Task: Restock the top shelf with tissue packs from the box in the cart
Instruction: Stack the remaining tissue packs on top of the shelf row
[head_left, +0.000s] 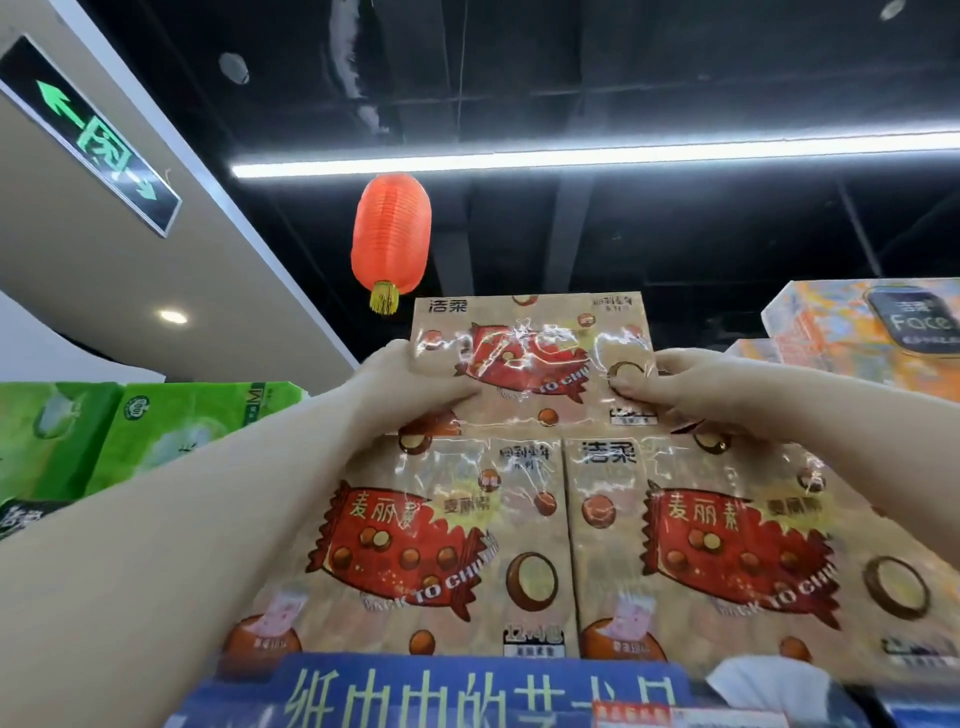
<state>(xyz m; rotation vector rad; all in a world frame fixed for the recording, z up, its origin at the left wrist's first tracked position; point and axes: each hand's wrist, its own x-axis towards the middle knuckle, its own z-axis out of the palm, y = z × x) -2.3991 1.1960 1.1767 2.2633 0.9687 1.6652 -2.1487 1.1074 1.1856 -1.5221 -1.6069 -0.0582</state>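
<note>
I hold a tan tissue pack (530, 358) with a red candy-wrapper print up high, both hands raised. My left hand (410, 387) grips its lower left edge and my right hand (691, 384) grips its lower right edge. The pack rests on top of two matching tissue packs, a left tissue pack (415, 540) and a right tissue pack (727, 540), that stand side by side on the top shelf. The cart and its box are out of view.
Green tissue packs (156, 431) fill the shelf to the left. Orange and blue tissue packs (857, 332) are stacked at the right. A blue shelf sign (467, 696) runs along the front edge. A red lantern (390, 239) hangs from the dark ceiling.
</note>
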